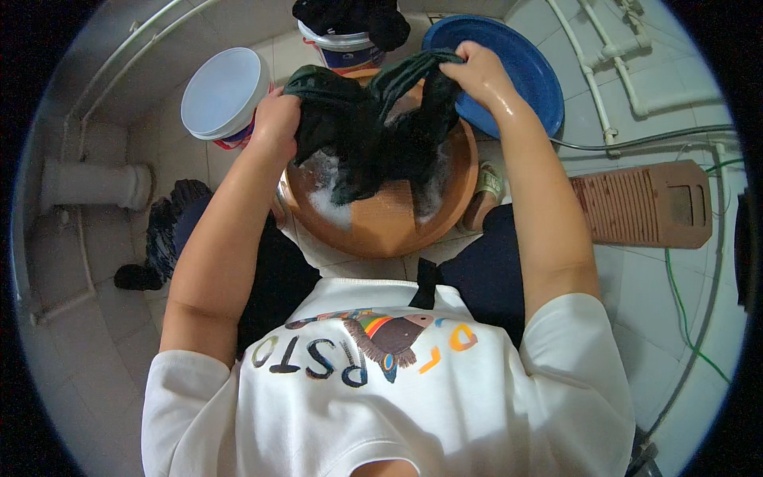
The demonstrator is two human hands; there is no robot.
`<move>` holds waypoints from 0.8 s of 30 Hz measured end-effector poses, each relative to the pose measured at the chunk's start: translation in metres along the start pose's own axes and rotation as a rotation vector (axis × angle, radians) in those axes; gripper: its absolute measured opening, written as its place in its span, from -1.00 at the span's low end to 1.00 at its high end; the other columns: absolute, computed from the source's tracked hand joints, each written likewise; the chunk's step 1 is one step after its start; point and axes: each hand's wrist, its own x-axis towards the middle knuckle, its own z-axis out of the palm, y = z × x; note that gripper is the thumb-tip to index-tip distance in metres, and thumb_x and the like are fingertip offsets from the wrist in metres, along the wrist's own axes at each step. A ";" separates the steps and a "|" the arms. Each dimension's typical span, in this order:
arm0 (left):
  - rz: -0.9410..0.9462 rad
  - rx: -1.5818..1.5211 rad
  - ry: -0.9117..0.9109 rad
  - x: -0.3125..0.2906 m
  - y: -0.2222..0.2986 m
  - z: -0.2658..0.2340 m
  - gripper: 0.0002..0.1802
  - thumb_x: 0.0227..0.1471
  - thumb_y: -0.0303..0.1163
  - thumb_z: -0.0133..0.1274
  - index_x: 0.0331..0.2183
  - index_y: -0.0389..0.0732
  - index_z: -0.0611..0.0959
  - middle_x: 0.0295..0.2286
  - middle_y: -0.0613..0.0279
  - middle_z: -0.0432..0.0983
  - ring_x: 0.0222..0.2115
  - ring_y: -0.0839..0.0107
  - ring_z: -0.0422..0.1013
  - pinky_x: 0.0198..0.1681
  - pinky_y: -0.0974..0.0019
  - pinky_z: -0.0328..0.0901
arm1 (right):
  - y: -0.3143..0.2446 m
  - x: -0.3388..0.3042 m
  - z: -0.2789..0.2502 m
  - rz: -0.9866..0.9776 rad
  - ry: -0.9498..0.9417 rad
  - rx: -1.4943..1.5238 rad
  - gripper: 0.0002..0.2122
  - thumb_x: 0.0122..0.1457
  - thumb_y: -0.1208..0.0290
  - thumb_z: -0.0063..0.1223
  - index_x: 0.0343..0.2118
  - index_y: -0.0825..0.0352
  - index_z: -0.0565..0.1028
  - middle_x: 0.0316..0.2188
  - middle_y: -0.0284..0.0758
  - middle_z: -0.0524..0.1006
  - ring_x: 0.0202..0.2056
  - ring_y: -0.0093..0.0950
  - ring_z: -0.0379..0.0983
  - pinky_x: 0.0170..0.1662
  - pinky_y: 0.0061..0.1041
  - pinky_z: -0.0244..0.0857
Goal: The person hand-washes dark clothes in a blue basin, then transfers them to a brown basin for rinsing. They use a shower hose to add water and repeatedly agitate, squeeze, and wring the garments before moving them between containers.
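A wet, dark green-black garment [362, 131] is stretched between my two hands above an orange-brown basin [373, 242]. My left hand [276, 119] is closed on its left end. My right hand [479, 73] grips the other end, a little farther away and over the edge of the blue tub. The middle of the cloth sags into the basin, where white suds [327, 191] show around it. A ridged slope inside the basin is partly hidden under the cloth. What kind of garment it is, I cannot tell.
Behind the basin, a bucket [338, 49] is heaped with dark clothes. A white bucket [225, 91] stands at the left, a blue tub [520, 79] at the right. A brown washboard [648, 205] lies right, near pipes and a green hose [682, 306]. Dark cloth [171, 226] lies left.
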 end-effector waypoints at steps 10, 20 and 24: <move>-0.029 -0.318 -0.223 0.002 0.025 0.006 -0.80 -0.01 -0.50 -0.18 -0.29 -0.30 0.46 -0.38 0.07 0.46 -0.37 0.23 0.42 -0.22 0.16 0.33 | -0.062 -0.036 0.080 -0.043 -0.927 -0.095 -0.52 -0.13 0.05 0.13 -0.26 0.40 0.49 -0.41 -0.13 0.50 -0.40 -0.38 0.44 -0.37 -0.44 0.35; -0.034 -0.385 -0.352 -0.020 0.055 0.007 -0.76 -0.06 -0.37 -0.09 -0.32 -0.28 0.50 -0.37 0.13 0.48 -0.31 0.27 0.41 -0.14 0.18 0.27 | -0.055 -0.048 0.130 0.432 -0.378 1.145 -0.57 -0.04 0.45 0.02 -0.04 0.41 0.29 -0.07 -0.24 0.33 -0.08 -0.28 0.24 -0.02 -0.33 0.11; 0.080 -0.159 -0.235 0.002 0.070 -0.013 -0.74 -0.06 -0.37 -0.04 -0.32 -0.34 0.50 -0.37 0.02 0.48 -0.37 0.23 0.43 -0.21 0.12 0.30 | -0.037 -0.021 0.097 0.528 -0.196 1.267 -0.70 -0.05 0.41 -0.05 -0.22 0.39 0.40 -0.23 -0.24 0.43 -0.18 -0.36 0.33 -0.07 -0.36 0.20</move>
